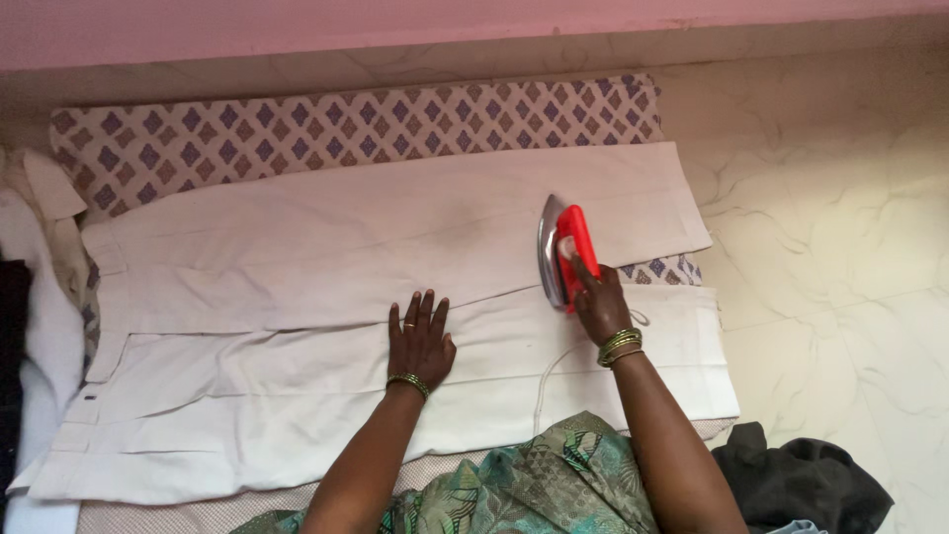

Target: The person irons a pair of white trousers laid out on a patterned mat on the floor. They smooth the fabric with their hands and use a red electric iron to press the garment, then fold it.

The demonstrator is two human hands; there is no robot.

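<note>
The iron (564, 253) lies with its long axis running away from the person, its pointed nose toward the pink wall (395, 30) and its heel toward the person's body. It has a bright red handle and body over a shiny metal soleplate, and it is tipped so that the soleplate's edge shows on its left side. It rests on the white trousers (346, 297), on the far leg, close to the gap between the two legs. The right hand (599, 302) has its grip clamped around the red handle from the heel end. A white cord (550, 376) runs from the iron back over the near trouser leg. The left hand (420, 339) lies flat on the trousers, left of the iron, fingers spread and holding nothing. The trousers lie lengthwise across a diamond-patterned cloth (297, 133) on the marble floor (840, 247).
</note>
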